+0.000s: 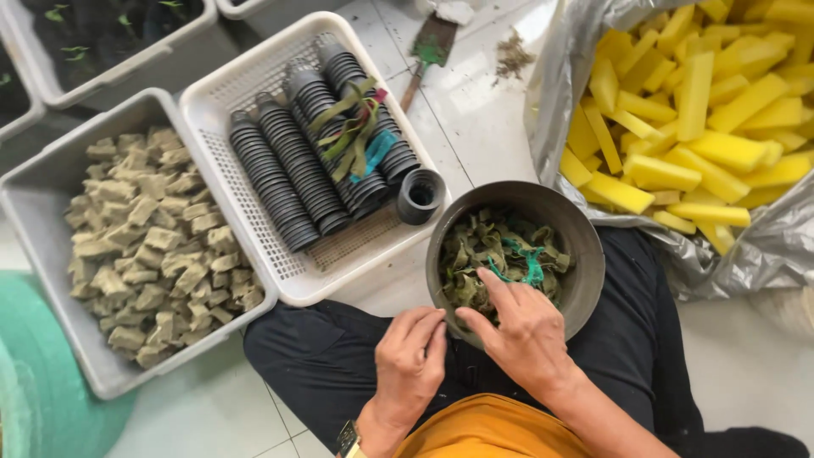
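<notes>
A dark round bowl [585, 254] rests on my lap, filled with green leafy scraps [479, 254] and a bit of teal string [530, 265]. My right hand [519, 326] lies over the bowl's near rim, its index finger reaching into the scraps. My left hand [411, 360] hovers just left of the bowl, fingers curled together; whether it pinches something small is not visible. A watch sits on my left wrist.
A white perforated basket [254, 68] holds rows of stacked black pots [292, 165] and green ties. A grey bin [34, 212] holds beige cubes. A silver bag [746, 246] holds yellow foam strips [704, 102]. A loose black pot [421, 195] stands by the basket.
</notes>
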